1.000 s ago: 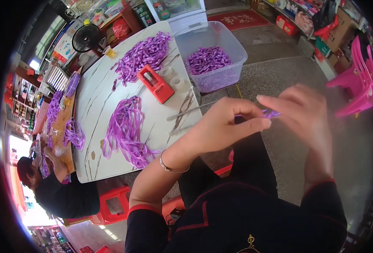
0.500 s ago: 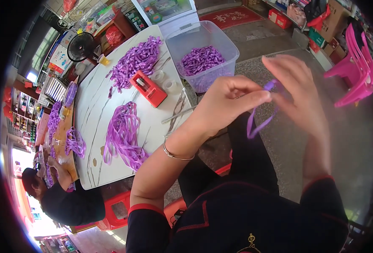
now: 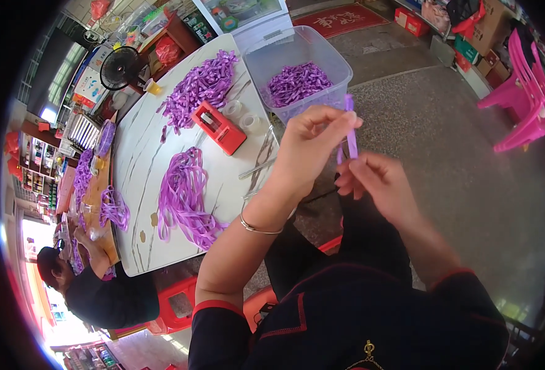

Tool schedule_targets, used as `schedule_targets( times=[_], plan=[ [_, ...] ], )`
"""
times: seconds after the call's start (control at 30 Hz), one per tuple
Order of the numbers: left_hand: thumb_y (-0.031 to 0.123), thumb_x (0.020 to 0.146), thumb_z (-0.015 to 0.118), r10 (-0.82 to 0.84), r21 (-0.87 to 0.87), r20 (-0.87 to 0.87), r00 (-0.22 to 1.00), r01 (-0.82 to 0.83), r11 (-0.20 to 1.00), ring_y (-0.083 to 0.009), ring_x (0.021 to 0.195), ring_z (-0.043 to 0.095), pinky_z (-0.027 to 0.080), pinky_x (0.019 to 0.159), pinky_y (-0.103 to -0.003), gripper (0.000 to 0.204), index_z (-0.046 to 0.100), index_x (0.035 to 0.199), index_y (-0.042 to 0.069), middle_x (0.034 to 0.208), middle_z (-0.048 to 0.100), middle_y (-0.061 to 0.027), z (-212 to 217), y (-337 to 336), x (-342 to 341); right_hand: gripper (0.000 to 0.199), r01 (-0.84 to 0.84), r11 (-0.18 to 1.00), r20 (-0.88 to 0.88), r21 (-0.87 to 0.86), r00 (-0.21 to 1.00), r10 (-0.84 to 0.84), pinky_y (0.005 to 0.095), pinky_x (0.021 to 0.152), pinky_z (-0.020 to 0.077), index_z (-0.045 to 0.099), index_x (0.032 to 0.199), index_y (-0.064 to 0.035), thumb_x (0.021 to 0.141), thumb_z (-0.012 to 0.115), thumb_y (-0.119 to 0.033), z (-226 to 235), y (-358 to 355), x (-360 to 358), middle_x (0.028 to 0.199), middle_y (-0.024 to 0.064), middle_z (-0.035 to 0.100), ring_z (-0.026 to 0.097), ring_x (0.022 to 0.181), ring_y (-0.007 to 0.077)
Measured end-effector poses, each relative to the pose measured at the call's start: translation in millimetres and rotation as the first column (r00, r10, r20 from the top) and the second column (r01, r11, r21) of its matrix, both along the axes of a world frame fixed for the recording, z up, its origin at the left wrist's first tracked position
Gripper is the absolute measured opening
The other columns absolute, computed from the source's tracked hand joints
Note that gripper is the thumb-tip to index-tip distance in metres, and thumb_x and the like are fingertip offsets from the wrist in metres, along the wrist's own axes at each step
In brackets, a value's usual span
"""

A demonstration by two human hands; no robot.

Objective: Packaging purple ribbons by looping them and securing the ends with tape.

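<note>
A thin purple ribbon (image 3: 352,147) stretches upright between my hands, beyond the table's right edge. My left hand (image 3: 314,140), with a bracelet at its wrist, pinches the ribbon near its upper end between thumb and fingers. Just below and to the right, my right hand (image 3: 380,184) has thumb and fingers closed on the ribbon's lower part. On the white marbled table (image 3: 138,209) lies a loose bundle of long purple ribbons (image 3: 189,200). Farther back is a heap of short, folded purple ribbon pieces (image 3: 201,86).
A clear plastic tub (image 3: 341,74) holding purple ribbon pieces (image 3: 298,83) stands beyond my hands. On the table are a red boxy device (image 3: 220,129), small clear cups (image 3: 251,121) and a metal rod (image 3: 257,169). A co-worker (image 3: 103,293) sits at left; a pink chair (image 3: 522,92) stands right.
My right hand has come down and left, from above the ribbon to below my left hand, closing on it. The ribbon's hanging loop is now drawn into a narrow upright strip.
</note>
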State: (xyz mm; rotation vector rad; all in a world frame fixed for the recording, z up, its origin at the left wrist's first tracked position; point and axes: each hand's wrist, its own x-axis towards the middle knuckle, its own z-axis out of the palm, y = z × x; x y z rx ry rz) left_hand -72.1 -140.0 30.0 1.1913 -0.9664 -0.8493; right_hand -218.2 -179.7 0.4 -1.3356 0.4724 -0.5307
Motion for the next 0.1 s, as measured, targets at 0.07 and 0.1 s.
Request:
schedule_targets(
  times=[0.07, 0.1],
  plan=[
    [0.017, 0.087, 0.056, -0.119, -0.106, -0.281, 0.952, 0.093, 0.990, -0.0098, 0.081, 0.056, 0.040, 0.079, -0.023, 0.013, 0.061, 0.088, 0.005, 0.088, 0.062, -0.0036, -1, 4, 5, 0.022, -0.012, 0.997, -0.037, -0.074, 0.999, 0.009, 0.0215, 0.058, 0.0459, 0.058, 0.098, -0.0001, 0.090, 0.046, -0.016, -14, 9, -6, 0.078, 0.0074, 0.062, 0.061, 0.070, 0.0129],
    [0.017, 0.086, 0.057, -0.103, -0.076, -0.433, 0.896, 0.078, 0.994, -0.0104, 0.085, 0.056, 0.040, 0.084, -0.024, 0.016, 0.060, 0.092, 0.003, 0.087, 0.063, -0.0048, 5, 9, 5, 0.021, -0.030, 0.989, -0.071, -0.146, 0.997, 0.019, 0.0225, 0.062, 0.0480, 0.058, 0.100, -0.0003, 0.090, 0.048, -0.015, -21, 14, -9, 0.082, 0.0081, 0.063, 0.062, 0.073, 0.0139]
  ],
)
